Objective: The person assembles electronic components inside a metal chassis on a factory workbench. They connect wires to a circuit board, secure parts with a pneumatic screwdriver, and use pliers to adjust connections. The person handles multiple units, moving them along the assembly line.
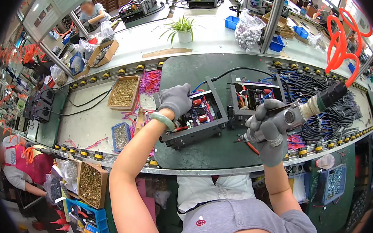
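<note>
Both my hands wear grey gloves. My left hand (174, 101) is closed over the left side of an open black metal case (192, 135); its fingertips are hidden, and what they hold cannot be made out. Red and purple electronic parts (202, 118) show inside this case. My right hand (270, 132) grips a grey air screwdriver (288, 119), its tip pointing left, apart from the case. An orange coiled hose (339, 41) runs from the tool's rear. Beyond the right hand sits a second open case (256, 96). Below the tool lie red-handled pliers (252, 148).
Both cases stand on a green board (189, 159) over a roller line. Around it are a screw tray (124, 92), a blue tray (121, 137), pink wires (150, 81) and piled black cables (324, 102). A potted plant (184, 35) stands beyond. Co-workers (94, 12) are at far left and left.
</note>
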Tool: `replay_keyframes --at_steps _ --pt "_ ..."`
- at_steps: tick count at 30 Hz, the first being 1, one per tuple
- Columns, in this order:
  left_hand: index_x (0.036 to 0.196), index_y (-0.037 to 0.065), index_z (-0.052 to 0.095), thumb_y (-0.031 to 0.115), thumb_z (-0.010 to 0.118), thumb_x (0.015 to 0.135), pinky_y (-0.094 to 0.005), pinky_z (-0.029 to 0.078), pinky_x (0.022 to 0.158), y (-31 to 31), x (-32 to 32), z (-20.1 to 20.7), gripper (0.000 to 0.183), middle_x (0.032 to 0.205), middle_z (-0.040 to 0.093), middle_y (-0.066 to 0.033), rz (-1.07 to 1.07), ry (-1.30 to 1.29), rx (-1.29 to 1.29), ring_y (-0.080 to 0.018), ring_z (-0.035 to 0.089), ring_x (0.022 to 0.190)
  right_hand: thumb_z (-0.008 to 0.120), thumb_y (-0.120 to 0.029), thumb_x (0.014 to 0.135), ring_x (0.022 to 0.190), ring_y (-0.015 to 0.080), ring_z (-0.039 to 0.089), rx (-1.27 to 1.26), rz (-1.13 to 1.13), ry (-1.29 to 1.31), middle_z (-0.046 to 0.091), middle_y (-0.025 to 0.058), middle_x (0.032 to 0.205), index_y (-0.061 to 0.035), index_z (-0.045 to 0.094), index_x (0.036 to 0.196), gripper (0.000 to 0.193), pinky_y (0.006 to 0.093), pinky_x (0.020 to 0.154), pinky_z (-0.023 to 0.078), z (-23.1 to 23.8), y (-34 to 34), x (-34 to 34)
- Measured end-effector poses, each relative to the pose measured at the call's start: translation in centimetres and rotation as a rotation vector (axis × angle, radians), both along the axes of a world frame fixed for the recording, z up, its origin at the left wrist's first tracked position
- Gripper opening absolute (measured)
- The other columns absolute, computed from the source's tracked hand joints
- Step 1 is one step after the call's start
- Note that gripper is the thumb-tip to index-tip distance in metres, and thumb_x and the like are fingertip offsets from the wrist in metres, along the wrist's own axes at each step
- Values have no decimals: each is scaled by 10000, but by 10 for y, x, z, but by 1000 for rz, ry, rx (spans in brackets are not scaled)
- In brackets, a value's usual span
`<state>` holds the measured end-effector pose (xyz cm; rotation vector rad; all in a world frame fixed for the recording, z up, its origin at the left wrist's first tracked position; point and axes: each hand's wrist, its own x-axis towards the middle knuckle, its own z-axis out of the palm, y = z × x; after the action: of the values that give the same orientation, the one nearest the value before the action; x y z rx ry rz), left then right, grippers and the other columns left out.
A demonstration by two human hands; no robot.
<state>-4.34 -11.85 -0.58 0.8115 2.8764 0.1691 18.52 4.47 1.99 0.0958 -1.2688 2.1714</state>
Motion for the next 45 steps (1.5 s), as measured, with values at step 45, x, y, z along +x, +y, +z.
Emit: replay_keyframes --at_steps 45 --pt "1077 81 592 378 478 1033 -190 273 403 86 207 -61 321 692 419 53 120 -1955 1655 -49 327 471 797 -356 817 671 190 607 -20 -113 434 591 98 865 -28 489 1294 656 363 532 514 -22 58 50"
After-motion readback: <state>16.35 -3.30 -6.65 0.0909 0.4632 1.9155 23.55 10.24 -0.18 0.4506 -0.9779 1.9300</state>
